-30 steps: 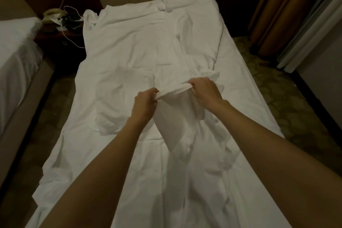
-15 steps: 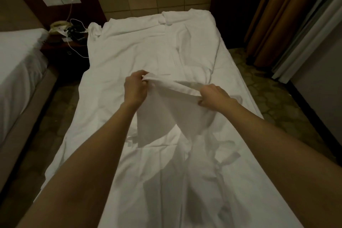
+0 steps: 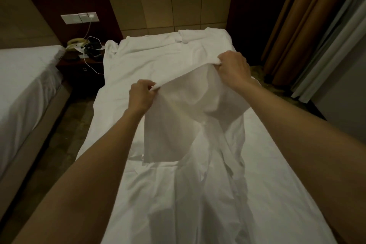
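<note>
White cloth (image 3: 178, 125) hangs at the centre of the frame above the bed (image 3: 277, 164). Its top edge slants up to the right and its length drops toward the lower frame. The left hand (image 3: 140, 97) and right hand (image 3: 234, 69) each pinch 1 top corner.

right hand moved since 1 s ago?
Yes. The right hand, gripping the white cloth, has gone from the middle of the bed toward its right edge and head end.
</note>
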{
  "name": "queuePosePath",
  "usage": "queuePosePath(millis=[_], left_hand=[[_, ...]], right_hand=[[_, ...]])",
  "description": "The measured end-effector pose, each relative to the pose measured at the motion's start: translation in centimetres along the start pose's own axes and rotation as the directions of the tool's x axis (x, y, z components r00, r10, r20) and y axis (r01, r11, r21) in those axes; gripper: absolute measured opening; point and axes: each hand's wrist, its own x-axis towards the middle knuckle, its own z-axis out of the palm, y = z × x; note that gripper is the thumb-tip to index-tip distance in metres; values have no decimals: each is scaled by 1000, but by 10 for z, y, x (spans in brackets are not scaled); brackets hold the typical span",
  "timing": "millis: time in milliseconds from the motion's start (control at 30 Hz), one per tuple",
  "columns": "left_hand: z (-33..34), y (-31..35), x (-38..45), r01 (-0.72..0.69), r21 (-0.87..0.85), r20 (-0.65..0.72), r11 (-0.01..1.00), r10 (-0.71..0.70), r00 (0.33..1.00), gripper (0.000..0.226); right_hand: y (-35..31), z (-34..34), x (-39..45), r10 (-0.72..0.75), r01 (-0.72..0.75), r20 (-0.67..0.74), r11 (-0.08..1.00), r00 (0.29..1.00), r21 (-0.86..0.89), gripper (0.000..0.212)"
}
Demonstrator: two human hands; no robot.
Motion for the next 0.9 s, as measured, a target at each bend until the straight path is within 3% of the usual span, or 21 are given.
queuePosePath(millis=[67, 200, 367, 500, 633, 767, 900], left_hand=[[11, 3, -7, 48, 19, 71, 999, -49, 996, 30], [23, 14, -12, 179, -117, 99, 977, -168, 981, 44], [-1, 44, 4, 84, -189, 28, 978, -80, 996, 48], [-38, 67, 29, 10, -159, -54, 987, -18, 998, 30], [-64, 90, 47, 89, -378, -57, 921, -118, 991, 25], [-87, 115, 51, 121, -574, 19, 810, -134, 991, 27], [-101, 137, 45, 82, -587, 51, 805, -64, 997, 29]], right_hand=[[-14, -4, 5, -27, 28, -21, 999, 999, 26, 27], [-26, 1, 7, -17, 12, 42, 992, 999, 122, 27], [-9, 6, -7, 81, -96, 140, 990, 987, 105, 37], [11, 3, -11, 87, -113, 181, 983, 980, 143, 38], [2, -10, -10, -3, -43, 303, 988, 953, 145, 24], [-22, -19, -1, 13, -28, 161, 995, 987, 91, 16], [-25, -16, -5, 61, -78, 135, 990, 989, 120, 19]])
